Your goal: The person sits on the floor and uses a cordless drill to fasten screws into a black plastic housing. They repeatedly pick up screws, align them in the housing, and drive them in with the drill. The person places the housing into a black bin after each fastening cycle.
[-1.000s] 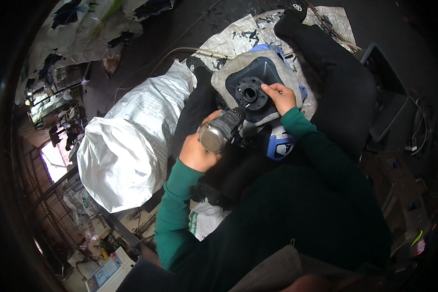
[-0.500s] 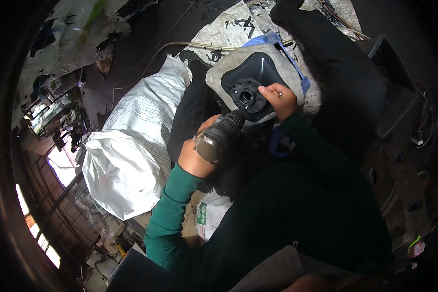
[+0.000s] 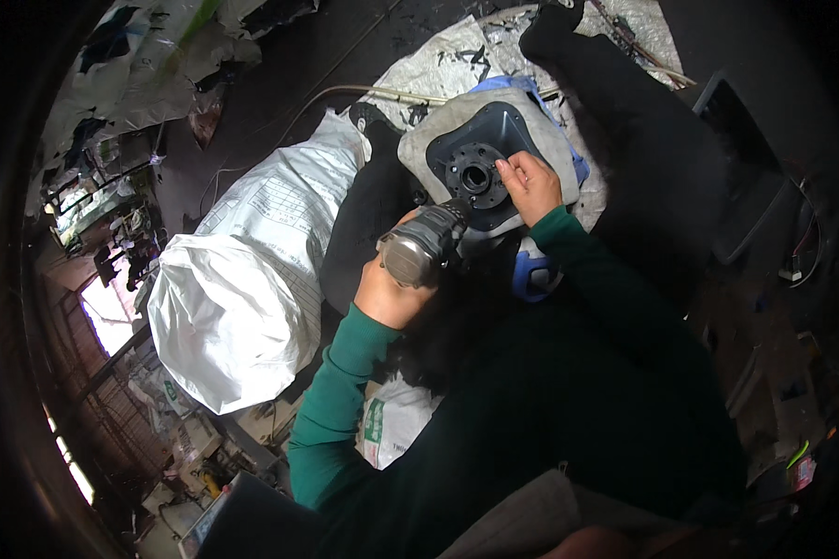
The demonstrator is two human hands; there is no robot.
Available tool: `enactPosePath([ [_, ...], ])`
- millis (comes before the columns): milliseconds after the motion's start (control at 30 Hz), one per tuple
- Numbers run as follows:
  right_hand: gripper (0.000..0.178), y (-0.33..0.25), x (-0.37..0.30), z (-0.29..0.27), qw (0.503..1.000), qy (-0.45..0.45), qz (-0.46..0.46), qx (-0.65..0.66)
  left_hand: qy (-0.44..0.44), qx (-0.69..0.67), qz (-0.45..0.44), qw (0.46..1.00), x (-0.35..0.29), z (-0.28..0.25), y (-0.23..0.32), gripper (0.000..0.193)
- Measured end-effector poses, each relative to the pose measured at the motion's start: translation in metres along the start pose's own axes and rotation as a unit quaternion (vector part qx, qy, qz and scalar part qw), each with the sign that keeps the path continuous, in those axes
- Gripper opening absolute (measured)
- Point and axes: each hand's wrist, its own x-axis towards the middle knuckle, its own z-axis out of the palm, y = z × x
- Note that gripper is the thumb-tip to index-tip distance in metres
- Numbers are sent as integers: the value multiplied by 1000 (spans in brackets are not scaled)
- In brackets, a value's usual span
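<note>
Flange (image 3: pixel 463 175) lies between the hands (image 3: pixel 533 194).

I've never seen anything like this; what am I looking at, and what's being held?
There is no robot here, just a person's two bare hands. The view comes from a wide fisheye camera worn on the head, looking down, so edges bend. The left hand grips a drill, its nose toward a black part with a ring of holes. The right hand is at that part's round rim; whether it pinches something small is unclear. The part rests on a grey pad. Beyond is a pale sheet with dark scraps; a white sack is at the left.
</note>
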Motion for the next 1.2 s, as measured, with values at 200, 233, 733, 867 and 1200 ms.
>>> enactPosePath([
  [200,24,13,-3,-5,999,34,-12,-37,33,-170,-119,978,-51,-5,3,43],
  [233,26,12,-3,-7,998,50,-29,-20,45,-151,-86,984,-59,-6,5,43],
  [733,46,-27,-41,-78,659,-354,271,606,34,-57,144,987,-87,38,36,67],
  [867,50,-29,-43,-79,654,-369,275,601,51,-27,190,980,-80,36,38,64],
  [1200,39,-26,-41,-69,645,-346,340,591,46,59,199,977,-66,30,33,51],
])
